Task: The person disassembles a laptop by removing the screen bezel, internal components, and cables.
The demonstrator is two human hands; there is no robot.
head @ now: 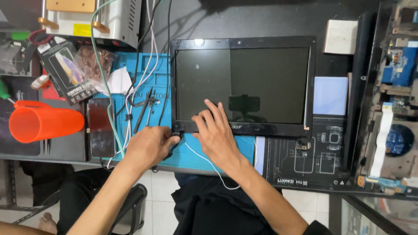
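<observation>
Black laptop screen (pixel 243 85) under right hand (pixel 214 135).

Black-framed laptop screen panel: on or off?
Off. The black-framed laptop screen panel lies flat on the blue work mat, glass dark, showing only reflections; the right hand rests on its lower bezel.

- To my left of the blue work mat (pixel 198 156), an orange cup (pixel 43 122) lies on its side.
- A dark phone (pixel 100 127) rests just beside the mat.
- Tweezers (pixel 146 109) lie on it.
- An opened laptop base (pixel 392 109) sits far right of it.
</observation>
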